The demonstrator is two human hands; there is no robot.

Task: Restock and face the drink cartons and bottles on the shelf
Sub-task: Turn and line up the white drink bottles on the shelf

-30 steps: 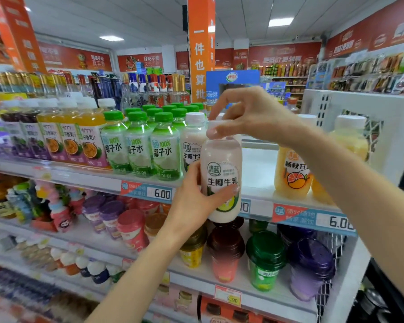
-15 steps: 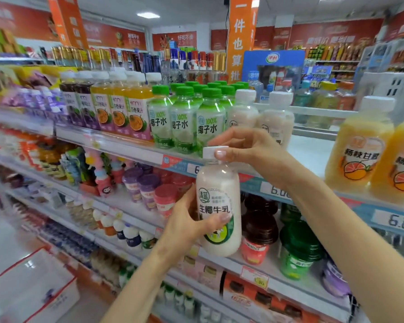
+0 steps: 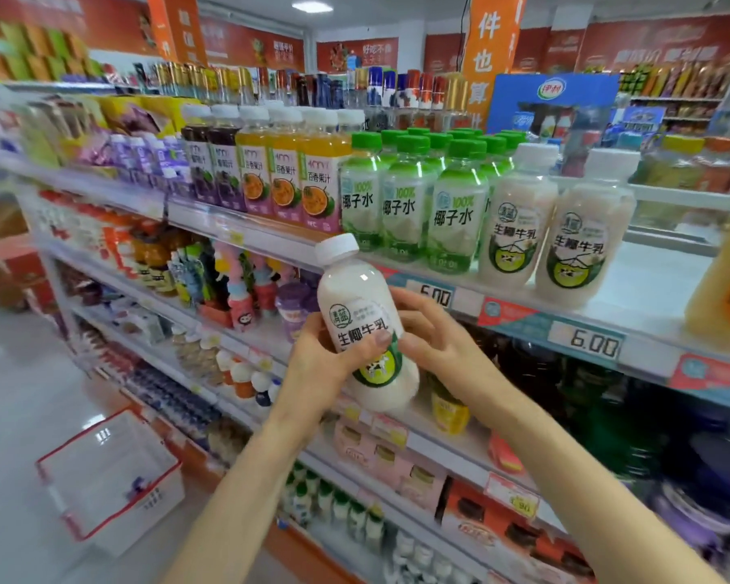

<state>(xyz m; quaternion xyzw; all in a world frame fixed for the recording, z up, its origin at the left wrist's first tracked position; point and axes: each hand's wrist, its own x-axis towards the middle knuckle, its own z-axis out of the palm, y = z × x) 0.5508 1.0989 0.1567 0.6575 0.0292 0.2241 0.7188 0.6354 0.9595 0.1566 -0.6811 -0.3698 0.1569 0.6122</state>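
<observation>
Now left grip point(image 3: 325, 366) and, apparently, right grip point(image 3: 437, 341) wrap the milk bottle point(image 3: 361, 314), lowered from the shelf point(image 3: 658, 282) above; placement pending.

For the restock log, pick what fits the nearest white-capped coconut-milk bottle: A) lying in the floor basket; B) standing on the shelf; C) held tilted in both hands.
C: the left hand and right hand hold the coconut-milk bottle, tilted, its cap leaning left.
</observation>
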